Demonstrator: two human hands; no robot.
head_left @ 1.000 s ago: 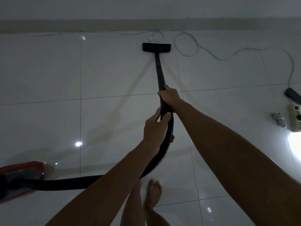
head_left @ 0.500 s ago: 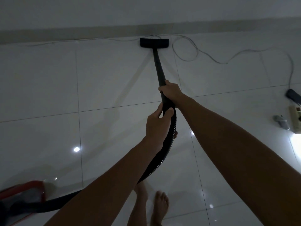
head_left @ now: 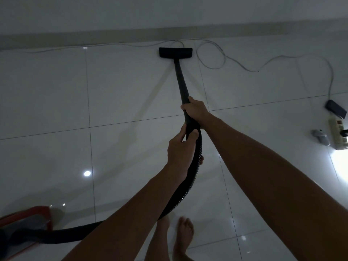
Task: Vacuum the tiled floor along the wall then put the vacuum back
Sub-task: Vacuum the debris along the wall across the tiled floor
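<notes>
Dim room, glossy white tiled floor [head_left: 131, 95] meeting a wall [head_left: 131, 14] with a grey skirting strip. White cable [head_left: 212, 53] loops along the wall toward a power strip [head_left: 338, 133] at right. Right hand [head_left: 196, 110] wrapped around the black wand [head_left: 181, 81]; left hand [head_left: 181, 149] closed on it just behind, where the ribbed hose [head_left: 192, 178] starts. Floor head [head_left: 175, 52] flat on tile, near the skirting. Red vacuum body [head_left: 26, 223] bottom left.
</notes>
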